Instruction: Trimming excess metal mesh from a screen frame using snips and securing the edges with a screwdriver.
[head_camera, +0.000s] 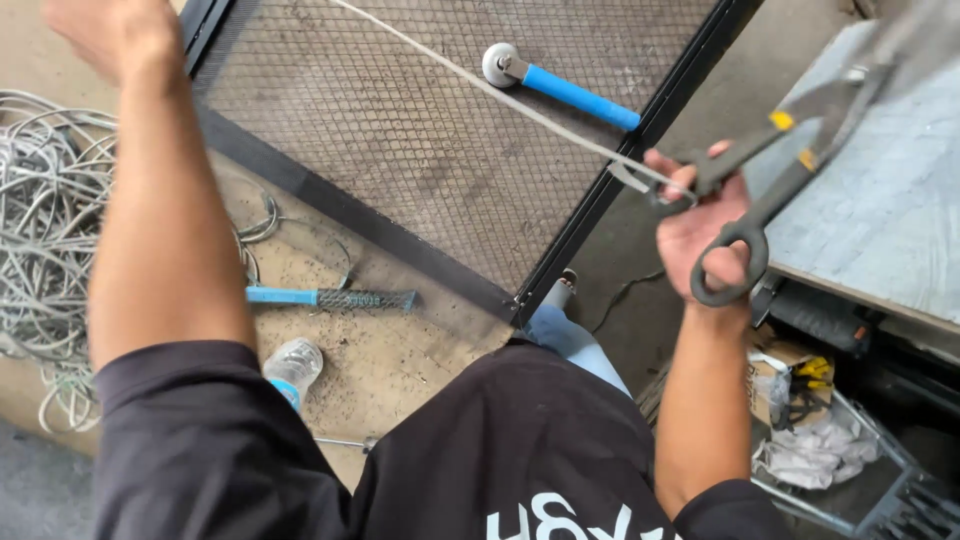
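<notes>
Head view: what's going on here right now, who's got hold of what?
A person is standing over a black-framed mesh screen. The right hand holds large grey scissors against a pale cord, which stretches across the screen toward the raised left hand; whether that hand grips the cord is out of view. A blue-handled roller tool lies on the mesh, and a heap of loose cord lies to the left.

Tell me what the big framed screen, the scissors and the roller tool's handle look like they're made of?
The framed screen looks like fine woven wire mesh in a black painted metal frame, judging by its see-through grid and straight dark edge. The scissors in the right hand appear to be dull grey metal with dark loop handles, likely coated. The roller tool's handle looks like smooth blue plastic or rubber; which cannot be told.
</notes>
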